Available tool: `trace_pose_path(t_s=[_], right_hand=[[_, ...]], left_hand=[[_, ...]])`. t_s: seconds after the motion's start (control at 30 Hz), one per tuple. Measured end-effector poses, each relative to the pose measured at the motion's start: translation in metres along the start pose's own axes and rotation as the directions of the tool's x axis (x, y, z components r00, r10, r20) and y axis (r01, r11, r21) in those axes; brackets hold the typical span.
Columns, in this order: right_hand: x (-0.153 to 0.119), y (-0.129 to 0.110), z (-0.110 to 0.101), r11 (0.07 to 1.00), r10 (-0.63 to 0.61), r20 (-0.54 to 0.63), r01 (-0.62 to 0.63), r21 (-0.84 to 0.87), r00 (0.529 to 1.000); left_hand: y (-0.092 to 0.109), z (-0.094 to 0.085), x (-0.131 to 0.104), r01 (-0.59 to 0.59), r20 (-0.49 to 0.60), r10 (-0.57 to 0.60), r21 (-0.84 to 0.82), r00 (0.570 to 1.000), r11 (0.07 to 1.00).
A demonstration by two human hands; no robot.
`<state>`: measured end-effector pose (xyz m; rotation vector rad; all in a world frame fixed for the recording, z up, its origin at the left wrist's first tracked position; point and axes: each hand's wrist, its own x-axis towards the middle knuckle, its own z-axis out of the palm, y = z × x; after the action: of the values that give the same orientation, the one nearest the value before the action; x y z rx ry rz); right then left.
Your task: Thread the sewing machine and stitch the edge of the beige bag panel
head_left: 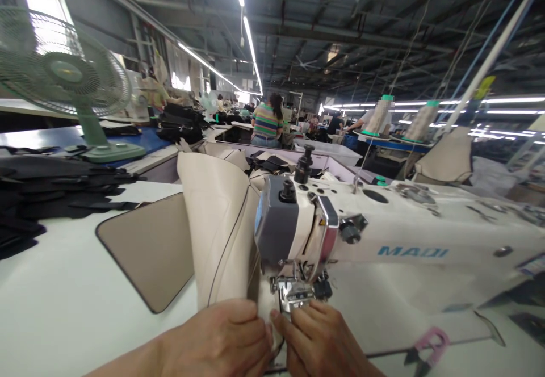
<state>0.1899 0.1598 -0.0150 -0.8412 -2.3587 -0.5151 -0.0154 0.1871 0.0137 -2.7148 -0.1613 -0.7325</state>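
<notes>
A white sewing machine marked MAQI stretches from the middle to the right, its presser foot at the bottom centre. A beige piece with dark piping stands curled up just left of the needle. My left hand presses on the lower edge of that beige piece. My right hand pinches the same piece right in front of the presser foot, fingertips touching the left hand. A flat beige panel lies on the white table to the left.
Black cut pieces are stacked at the far left beside a green fan. Pink thread snips lie at the lower right. Thread cones stand behind the machine. A person in a striped shirt works further back.
</notes>
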Motion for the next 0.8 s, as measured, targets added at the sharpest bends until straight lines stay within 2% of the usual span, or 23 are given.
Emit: trace_pose_path(t_s=[0.27, 0.4, 0.5, 0.6, 0.7, 0.8], right_hand=[[-0.005, 0.002, 0.004, 1.000, 0.007, 0.036, -0.008, 0.022, 0.999], [-0.007, -0.002, -0.007, 0.980, 0.140, 0.139, -0.157, 0.124, 0.980], [-0.009, -0.004, -0.019, 0.950, 0.242, 0.139, -0.264, 0.169, 0.960], [-0.011, -0.005, -0.024, 0.961, 0.244, 0.084, -0.253, 0.114, 0.966], [-0.009, -0.007, -0.022, 0.977, 0.209, 0.090, -0.213, 0.035, 0.974], [-0.005, -0.008, -0.019, 0.968, 0.217, 0.117, -0.229, 0.103, 0.969]], left_hand=[[-0.004, 0.000, 0.001, -0.064, 0.020, 0.064, -0.003, 0.998, 0.998], [-0.008, 0.000, -0.002, -0.070, -0.011, 0.070, -0.002, 0.997, 0.998], [-0.009, -0.001, -0.003, -0.050, -0.005, 0.050, 0.005, 0.999, 0.999], [-0.011, -0.001, -0.003, 0.010, -0.011, -0.010, -0.049, 1.000, 0.999], [-0.012, -0.001, -0.003, 0.049, -0.050, -0.052, -0.060, 0.997, 0.997], [-0.012, -0.001, -0.003, 0.041, -0.044, -0.043, -0.042, 0.998, 0.998]])
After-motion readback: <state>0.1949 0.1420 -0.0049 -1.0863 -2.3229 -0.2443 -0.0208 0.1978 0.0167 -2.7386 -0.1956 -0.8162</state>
